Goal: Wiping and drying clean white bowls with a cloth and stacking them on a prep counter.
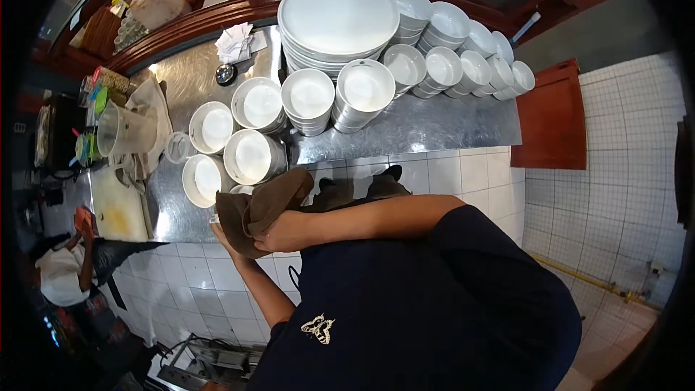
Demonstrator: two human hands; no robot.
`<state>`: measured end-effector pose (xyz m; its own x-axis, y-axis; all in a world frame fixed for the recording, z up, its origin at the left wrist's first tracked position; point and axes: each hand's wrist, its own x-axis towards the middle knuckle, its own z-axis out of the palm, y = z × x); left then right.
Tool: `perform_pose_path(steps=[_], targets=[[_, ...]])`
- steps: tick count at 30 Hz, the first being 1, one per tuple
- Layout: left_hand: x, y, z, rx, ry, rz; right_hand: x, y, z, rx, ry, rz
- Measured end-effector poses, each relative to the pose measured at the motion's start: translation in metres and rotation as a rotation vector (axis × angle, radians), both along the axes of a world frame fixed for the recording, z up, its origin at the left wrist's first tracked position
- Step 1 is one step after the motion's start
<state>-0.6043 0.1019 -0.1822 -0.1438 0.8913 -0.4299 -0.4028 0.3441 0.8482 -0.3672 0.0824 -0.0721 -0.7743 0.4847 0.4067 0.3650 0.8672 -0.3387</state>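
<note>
A brown cloth [271, 209] is bunched between my hands at the near edge of the steel counter [347, 146]. My right hand [279, 232] grips its lower right part. On the cloth's left side, my left hand [218, 231] is mostly hidden behind it; a small pale piece of something shows at its fingertips, and I cannot tell what it belongs to. Just beyond the cloth stand white bowls, among them a near left bowl [203, 180] and a stacked one [248, 156]. Taller stacks of white bowls [365, 87] stand farther right, beside a stack of large white plates [339, 13].
More bowl stacks [471, 70] line the counter's right part. At left are a clear plastic pitcher [126, 129], a stained cutting board [119, 212] and a beige cloth [146, 100]. A co-worker in a white shirt [64, 277] stands at far left. Papers [234, 43] lie near the back ledge.
</note>
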Motion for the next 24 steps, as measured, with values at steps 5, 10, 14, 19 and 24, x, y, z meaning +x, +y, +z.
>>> perform_pose_path(steps=[5,10,14,19,24], targets=[[0.014,0.009,0.039,-0.030,-0.274,-0.074,-0.015,0.006,-0.016,0.010,-0.121,-0.018],[0.028,0.006,0.069,-0.118,-0.238,-0.030,-0.029,0.016,-0.024,0.037,-0.106,-0.013],[0.022,0.007,0.077,-0.142,-0.276,-0.066,-0.037,0.023,-0.022,-0.005,-0.157,-0.008],[0.013,0.012,0.078,-0.140,-0.241,-0.127,-0.039,0.029,-0.019,0.025,-0.058,-0.071],[0.014,0.015,0.080,-0.160,-0.225,-0.149,-0.041,0.034,-0.017,-0.020,-0.121,-0.049]])
